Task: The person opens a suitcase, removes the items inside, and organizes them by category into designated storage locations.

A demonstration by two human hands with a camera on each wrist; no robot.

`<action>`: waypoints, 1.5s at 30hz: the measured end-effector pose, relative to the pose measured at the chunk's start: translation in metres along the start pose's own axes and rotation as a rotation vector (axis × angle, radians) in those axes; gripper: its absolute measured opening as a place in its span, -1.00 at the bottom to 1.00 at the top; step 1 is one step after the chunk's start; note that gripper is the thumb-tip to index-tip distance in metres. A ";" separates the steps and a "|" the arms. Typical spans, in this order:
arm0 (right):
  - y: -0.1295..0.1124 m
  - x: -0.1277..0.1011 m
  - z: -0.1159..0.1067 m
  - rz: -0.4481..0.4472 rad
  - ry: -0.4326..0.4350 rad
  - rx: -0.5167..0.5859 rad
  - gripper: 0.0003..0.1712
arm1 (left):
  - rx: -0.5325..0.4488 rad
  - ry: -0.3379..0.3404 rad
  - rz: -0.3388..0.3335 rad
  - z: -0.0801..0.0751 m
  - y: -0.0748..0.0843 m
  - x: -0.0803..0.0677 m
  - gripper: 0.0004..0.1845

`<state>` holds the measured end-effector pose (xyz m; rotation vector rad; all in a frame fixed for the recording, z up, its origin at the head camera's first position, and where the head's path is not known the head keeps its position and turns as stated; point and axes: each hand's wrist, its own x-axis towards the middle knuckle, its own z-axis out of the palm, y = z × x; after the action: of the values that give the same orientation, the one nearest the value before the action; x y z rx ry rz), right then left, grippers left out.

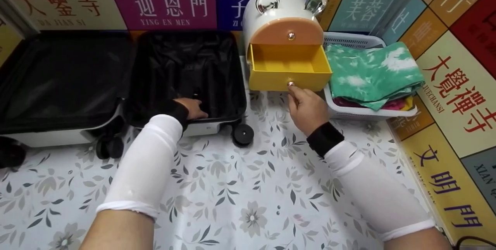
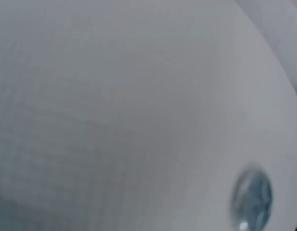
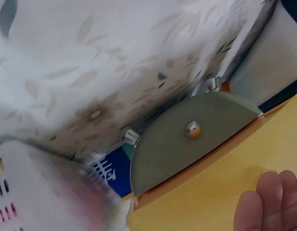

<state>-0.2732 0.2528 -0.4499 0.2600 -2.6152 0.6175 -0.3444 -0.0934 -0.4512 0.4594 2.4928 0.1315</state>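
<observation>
Head view, left to right. An open suitcase lies flat at ten o'clock on the floral tablecloth, both black-lined halves exposed, its wheels on the near edge.

The left hand rests inside the right-hand half of the suitcase, on the lining just behind the near rim. The fingers lie curled low against the fabric; whether they grasp anything cannot be told. The left wrist view shows only a blurred pale surface with one small round fitting at five o'clock.

At twelve o'clock stands a white rounded storage box with two metal rings on top and a peach upper drawer, closed. Its yellow lower drawer is pulled out, with nothing visible inside it.

The right hand sits just in front of the yellow drawer. Its fingertips meet the small metal knob on the drawer front, pinching it. The right wrist view confirms fingers against the yellow front.

At two o'clock, touching the box's right side, a white slotted basket holds folded green-and-white cloth over pink and yellow pieces.
</observation>
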 end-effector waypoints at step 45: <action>-0.027 0.111 -0.046 0.050 -0.127 0.128 -0.56 | -0.486 0.721 0.094 -0.004 0.036 -0.063 -0.30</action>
<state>-0.3467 0.2414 -0.3519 0.2820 -2.7147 0.8115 -0.2874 -0.0821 -0.4069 0.3561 2.9712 1.0804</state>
